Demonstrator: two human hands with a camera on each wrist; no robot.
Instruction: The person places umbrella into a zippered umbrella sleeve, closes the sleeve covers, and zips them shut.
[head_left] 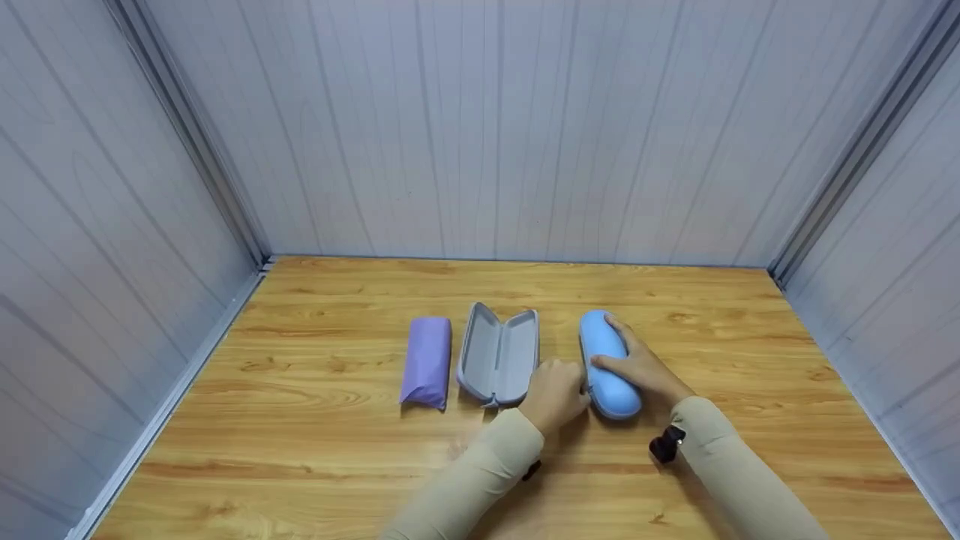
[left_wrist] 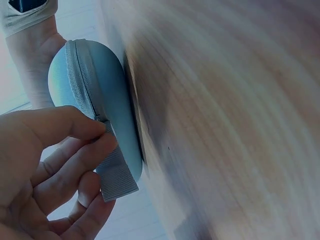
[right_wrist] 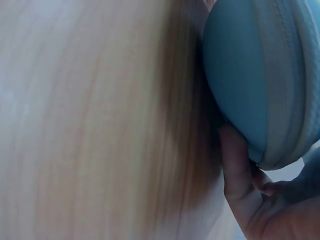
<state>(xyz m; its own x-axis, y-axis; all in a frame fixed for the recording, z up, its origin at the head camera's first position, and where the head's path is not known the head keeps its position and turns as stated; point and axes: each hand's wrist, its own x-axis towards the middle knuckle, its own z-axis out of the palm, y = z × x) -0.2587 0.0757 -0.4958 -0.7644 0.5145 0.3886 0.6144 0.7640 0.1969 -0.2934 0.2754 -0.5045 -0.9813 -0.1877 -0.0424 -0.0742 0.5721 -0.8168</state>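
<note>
A light blue zippered glasses case (head_left: 616, 396) lies on the table to the right of centre. My right hand (head_left: 646, 369) grips it from the right, thumb across its top. At the case's near left side, my left hand (head_left: 556, 394) pinches a grey ribbed pull tab (left_wrist: 118, 176) between thumb and forefinger, right by the zipper (left_wrist: 86, 80). The zipper runs round the case's edge. In the right wrist view the rounded end of the case shows large, with the fingers (right_wrist: 236, 160) of my right hand against its underside.
Left of my left hand lies an open grey glasses case (head_left: 517, 356), both halves facing up. Beyond it to the left is a purple pouch (head_left: 427, 360). White panel walls (head_left: 480, 135) enclose the wooden table (head_left: 315, 450) at the back and both sides.
</note>
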